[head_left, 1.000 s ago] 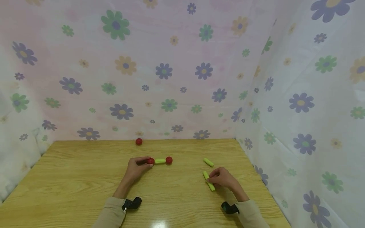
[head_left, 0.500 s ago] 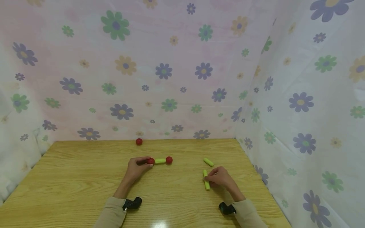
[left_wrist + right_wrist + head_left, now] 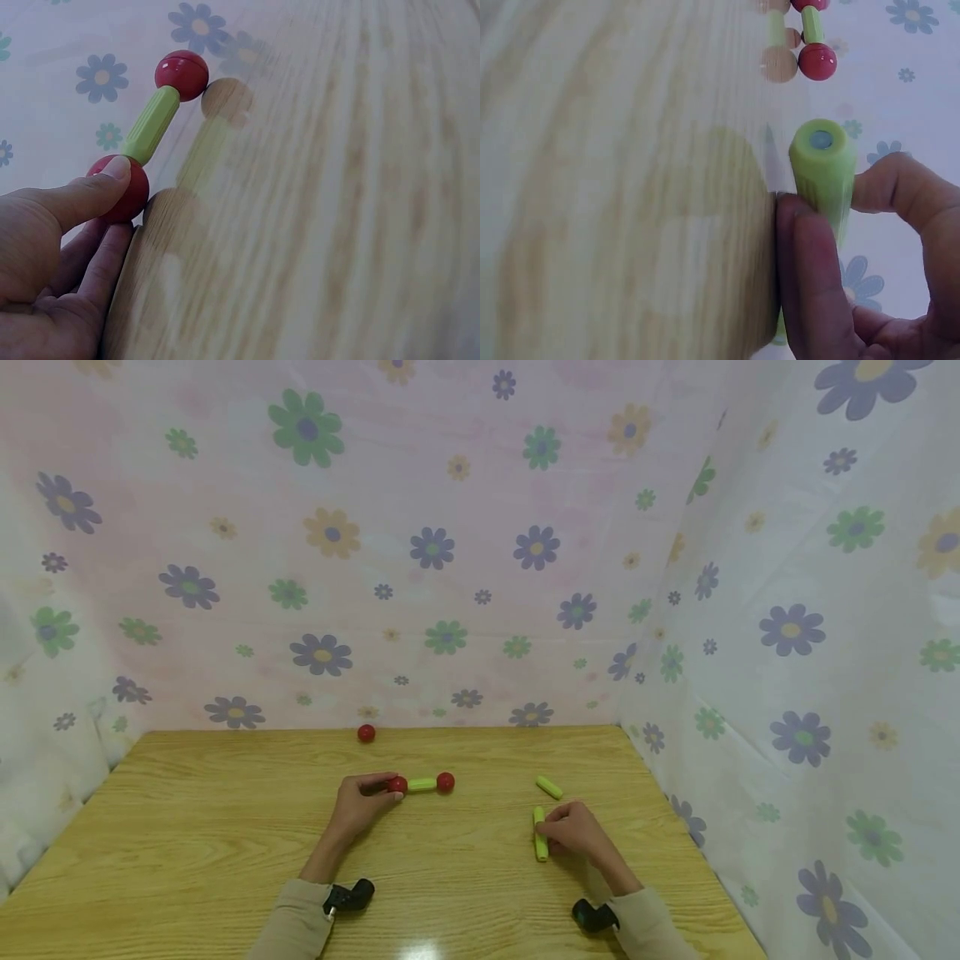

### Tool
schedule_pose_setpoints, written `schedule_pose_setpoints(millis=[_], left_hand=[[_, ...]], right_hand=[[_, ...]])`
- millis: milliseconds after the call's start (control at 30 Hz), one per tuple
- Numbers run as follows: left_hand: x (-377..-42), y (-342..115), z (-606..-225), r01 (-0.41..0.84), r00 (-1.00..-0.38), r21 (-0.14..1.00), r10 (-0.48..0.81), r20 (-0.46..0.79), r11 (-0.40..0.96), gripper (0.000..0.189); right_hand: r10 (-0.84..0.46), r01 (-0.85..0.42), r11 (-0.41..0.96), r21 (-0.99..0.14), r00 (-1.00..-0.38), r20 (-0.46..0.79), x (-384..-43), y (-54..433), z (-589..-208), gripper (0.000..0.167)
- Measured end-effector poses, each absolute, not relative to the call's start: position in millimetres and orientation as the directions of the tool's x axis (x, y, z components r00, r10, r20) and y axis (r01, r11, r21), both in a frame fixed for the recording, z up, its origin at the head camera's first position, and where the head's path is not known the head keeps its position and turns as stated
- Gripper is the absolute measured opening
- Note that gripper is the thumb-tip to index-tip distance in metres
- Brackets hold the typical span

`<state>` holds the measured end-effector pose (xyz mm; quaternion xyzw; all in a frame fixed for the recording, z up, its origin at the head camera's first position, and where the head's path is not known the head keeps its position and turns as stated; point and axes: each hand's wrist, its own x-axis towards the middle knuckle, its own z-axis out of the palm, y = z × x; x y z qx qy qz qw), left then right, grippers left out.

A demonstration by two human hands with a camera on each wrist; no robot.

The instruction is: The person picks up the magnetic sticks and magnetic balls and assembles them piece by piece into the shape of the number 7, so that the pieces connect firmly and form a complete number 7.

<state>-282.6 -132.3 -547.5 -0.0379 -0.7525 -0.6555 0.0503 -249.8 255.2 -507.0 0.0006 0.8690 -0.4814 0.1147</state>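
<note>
On the wooden table (image 3: 187, 827) lies a short chain: a red ball (image 3: 397, 785), a green stick (image 3: 422, 784) and a second red ball (image 3: 446, 782). My left hand (image 3: 360, 799) pinches the near red ball (image 3: 124, 195) between thumb and fingers; the green stick (image 3: 151, 124) and far ball (image 3: 181, 74) point away from it. My right hand (image 3: 573, 831) holds a second green stick (image 3: 539, 835) that lies on the table, fingers and thumb round it (image 3: 823, 176).
Another loose green stick (image 3: 549, 787) lies just beyond my right hand. A lone red ball (image 3: 366, 732) sits at the table's far edge by the flowered cloth wall (image 3: 450, 543). The same cloth closes the right side (image 3: 787, 652).
My right hand has drawn its green stick leftward and turned it from slanted to nearly straight away from me. The left hand and the ball chain have stayed put.
</note>
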Motion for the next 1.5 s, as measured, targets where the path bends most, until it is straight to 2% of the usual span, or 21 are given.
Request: schedule_pose_setpoints(millis=[200, 400, 667, 1000, 1500], left_hand=[[-281.8, -132.4, -546.8, 0.119, -0.993, 0.984, -0.007, 0.121, 0.136, 0.038], [-281.1, -132.3, -544.8, 0.140, -0.990, 0.981, -0.008, 0.142, 0.137, 0.038], [-279.9, -132.3, -543.4, 0.143, -0.990, 0.982, 0.001, 0.144, 0.122, 0.039], [-281.3, -132.7, -546.0, 0.147, -0.989, 0.979, -0.007, 0.150, 0.140, 0.037], [-279.2, -130.0, -541.8, 0.147, -0.989, 0.980, -0.007, 0.149, 0.138, 0.038]], right_hand=[[-0.155, 0.142, 0.492, -0.859, -0.957, -0.247, -249.3, 258.5, -508.6, 0.031], [-0.143, 0.169, 0.467, -0.868, -0.954, -0.263, -250.1, 259.0, -510.6, 0.037], [-0.166, 0.176, 0.397, -0.901, -0.951, -0.259, -248.2, 250.8, -512.4, 0.054], [-0.250, 0.177, 0.349, -0.920, -0.929, -0.273, -249.8, 230.6, -514.4, 0.060], [-0.305, 0.158, 0.333, -0.930, -0.915, -0.264, -252.7, 224.8, -518.7, 0.058]])
